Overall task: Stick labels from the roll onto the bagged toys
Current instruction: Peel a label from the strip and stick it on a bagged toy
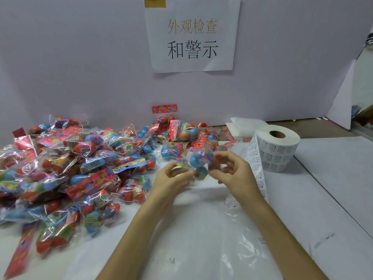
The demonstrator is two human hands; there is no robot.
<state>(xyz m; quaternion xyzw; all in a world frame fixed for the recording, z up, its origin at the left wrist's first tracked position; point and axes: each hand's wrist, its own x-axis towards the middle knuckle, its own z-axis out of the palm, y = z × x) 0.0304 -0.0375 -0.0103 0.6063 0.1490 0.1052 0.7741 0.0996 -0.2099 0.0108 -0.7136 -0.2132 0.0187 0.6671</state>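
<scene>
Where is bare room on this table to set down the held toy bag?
Free: the white table right of the label roll and its trailing strip. Crowded: the pile of bagged toys on the left.

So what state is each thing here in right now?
Left hand: fingers curled on the bag.
Right hand: fingers curled on the bag.
Bagged toy: held up between both hands.
Label roll: standing on end, core hole up, partly unwound.
Label strip: trailing loose toward the person.
Toy pile: heaped loosely.
</scene>
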